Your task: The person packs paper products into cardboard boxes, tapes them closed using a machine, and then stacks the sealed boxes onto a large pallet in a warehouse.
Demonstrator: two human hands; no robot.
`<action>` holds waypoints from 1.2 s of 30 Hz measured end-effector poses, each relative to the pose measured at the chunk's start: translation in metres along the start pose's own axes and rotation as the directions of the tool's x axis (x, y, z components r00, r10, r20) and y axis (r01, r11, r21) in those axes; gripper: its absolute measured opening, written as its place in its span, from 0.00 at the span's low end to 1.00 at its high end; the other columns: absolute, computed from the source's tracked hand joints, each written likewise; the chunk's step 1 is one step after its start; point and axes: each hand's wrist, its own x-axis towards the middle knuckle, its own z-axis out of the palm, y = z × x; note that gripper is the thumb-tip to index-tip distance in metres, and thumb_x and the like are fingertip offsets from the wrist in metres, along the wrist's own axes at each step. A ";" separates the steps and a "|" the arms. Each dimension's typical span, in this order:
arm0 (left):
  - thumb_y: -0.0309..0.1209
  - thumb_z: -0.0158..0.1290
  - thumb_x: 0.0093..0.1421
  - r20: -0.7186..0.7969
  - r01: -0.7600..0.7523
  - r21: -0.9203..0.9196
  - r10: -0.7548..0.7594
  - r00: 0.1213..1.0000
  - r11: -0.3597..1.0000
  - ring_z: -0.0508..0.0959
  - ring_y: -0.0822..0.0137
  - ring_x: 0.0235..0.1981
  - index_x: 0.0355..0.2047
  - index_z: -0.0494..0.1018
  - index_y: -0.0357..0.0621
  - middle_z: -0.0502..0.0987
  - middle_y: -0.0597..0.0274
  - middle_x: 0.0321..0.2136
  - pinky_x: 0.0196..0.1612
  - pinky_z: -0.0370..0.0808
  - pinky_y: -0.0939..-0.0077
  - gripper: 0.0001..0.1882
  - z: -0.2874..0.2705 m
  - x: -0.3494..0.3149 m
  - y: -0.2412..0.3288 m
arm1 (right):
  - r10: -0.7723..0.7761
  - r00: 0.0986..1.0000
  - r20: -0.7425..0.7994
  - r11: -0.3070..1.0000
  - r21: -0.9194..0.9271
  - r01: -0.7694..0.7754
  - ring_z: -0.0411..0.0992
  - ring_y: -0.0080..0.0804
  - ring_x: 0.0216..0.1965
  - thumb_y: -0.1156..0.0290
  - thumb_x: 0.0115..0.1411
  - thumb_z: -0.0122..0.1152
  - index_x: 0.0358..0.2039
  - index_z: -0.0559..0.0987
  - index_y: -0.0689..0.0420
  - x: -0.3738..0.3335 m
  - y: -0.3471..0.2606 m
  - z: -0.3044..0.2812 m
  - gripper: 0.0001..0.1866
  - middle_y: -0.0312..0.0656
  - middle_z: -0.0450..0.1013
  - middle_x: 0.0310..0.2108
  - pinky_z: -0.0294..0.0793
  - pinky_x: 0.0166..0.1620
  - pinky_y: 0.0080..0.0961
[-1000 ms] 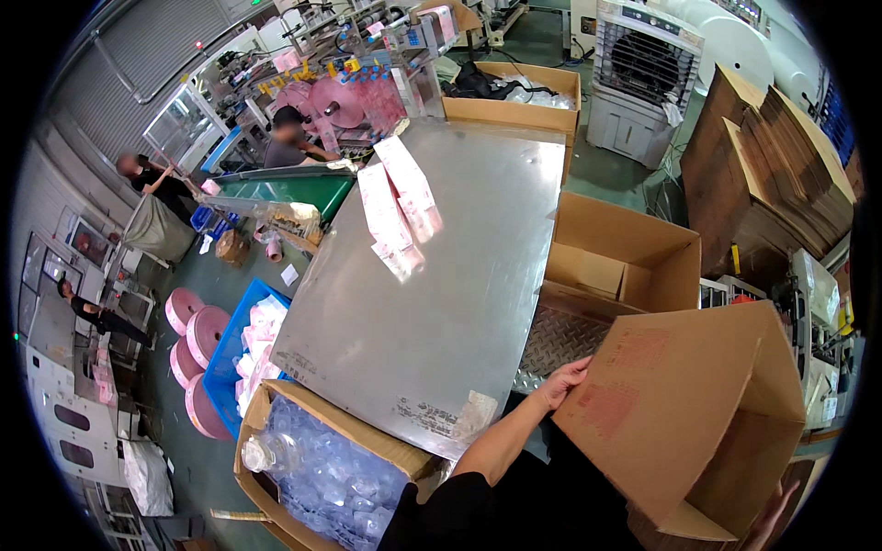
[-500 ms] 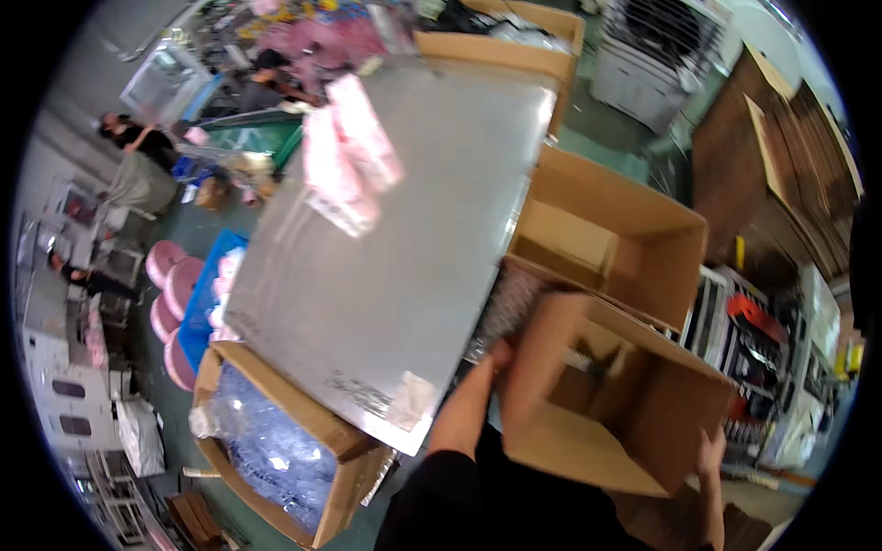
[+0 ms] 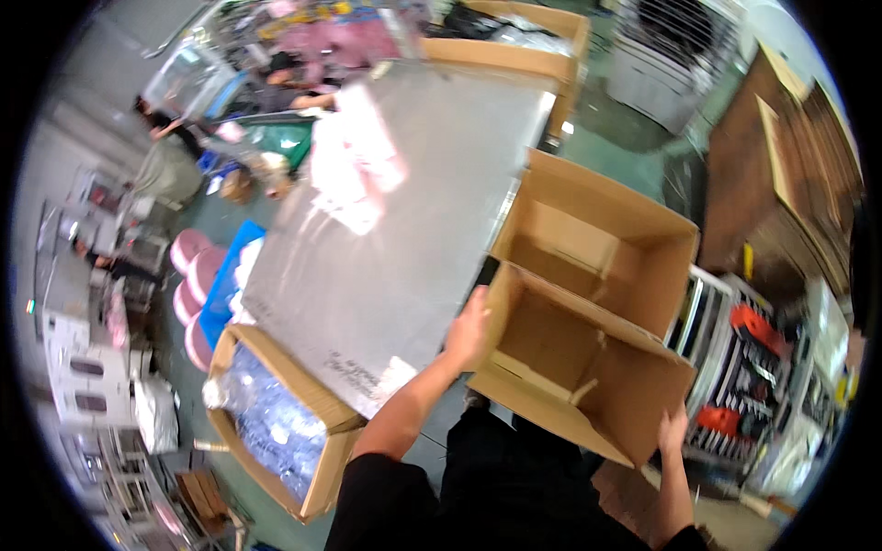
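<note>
An open carton [image 3: 645, 393] was held up beside the right edge of the metal worktop [image 3: 450, 188], toward its near end, with the mouth tipped up toward the person. The left hand [image 3: 470, 329] was clamped on the carton's wall nearest the worktop, and the right hand [image 3: 672, 430] was clamped on the opposite wall, farther out from the worktop, some of its fingers hidden. Just beyond the carton, also along the worktop's right edge, stood a second box [image 3: 643, 230]; the two rims met in view, though it could not be told whether they touched. That closeness looked like the main risk: the carton's far rim could have caught on the second box and shoved it askew, or bent its own wall, if pushed across too low. The left hand was near the worktop's edge, so a swing that way might have scraped the knuckles on the metal. With both grips on thin side walls, uneven squeezing could have buckled the cardboard or let one side slip. Tools [image 3: 758, 331] lay farther right of the worktop, where a wide turn might have knocked them; pale pink packs [image 3: 354, 165] on the worktop's far half seemed well out of reach.
</note>
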 end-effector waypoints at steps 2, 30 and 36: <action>0.19 0.45 0.57 -0.121 -0.327 0.159 0.347 0.930 0.931 0.69 0.46 0.55 0.65 0.56 0.50 0.59 0.52 0.62 0.51 0.72 0.57 0.34 0.004 0.004 -0.016 | -0.041 0.999 0.004 0.997 -0.068 0.041 0.73 0.47 0.53 0.85 0.57 0.52 0.58 0.66 0.67 -0.005 0.010 -0.005 0.26 0.57 0.73 0.50 0.68 0.55 0.32; 0.38 0.66 0.47 -0.378 0.093 0.476 0.108 0.919 0.874 0.49 0.40 0.67 0.64 0.60 0.52 0.49 0.57 0.68 0.64 0.55 0.44 0.43 -0.346 0.170 -0.130 | -0.567 0.810 0.150 0.757 -0.292 0.584 0.56 0.58 0.63 0.79 0.51 0.61 0.62 0.59 0.60 -0.007 -0.277 0.130 0.37 0.57 0.55 0.62 0.58 0.64 0.43; 0.43 0.67 0.46 -0.297 0.034 0.263 0.047 0.954 0.964 0.66 0.33 0.56 0.68 0.52 0.49 0.45 0.47 0.69 0.56 0.68 0.49 0.52 -0.350 0.237 -0.204 | -0.734 0.516 0.442 0.556 -0.044 0.830 0.56 0.59 0.63 0.73 0.50 0.66 0.64 0.58 0.57 0.096 -0.526 0.308 0.41 0.58 0.52 0.64 0.63 0.62 0.40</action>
